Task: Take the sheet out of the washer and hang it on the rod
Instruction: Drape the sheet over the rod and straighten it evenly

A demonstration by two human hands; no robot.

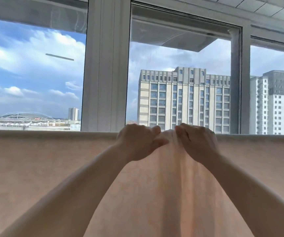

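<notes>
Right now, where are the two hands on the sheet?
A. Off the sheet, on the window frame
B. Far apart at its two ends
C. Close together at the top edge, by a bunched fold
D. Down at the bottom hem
C: the left hand and right hand sit side by side at the top edge of the sheet, where the cloth gathers into folds between them.

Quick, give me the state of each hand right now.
Left hand: closed, pinching the top fold of the pink sheet.
Right hand: closed, gripping the same bunched fold beside it.
</notes>
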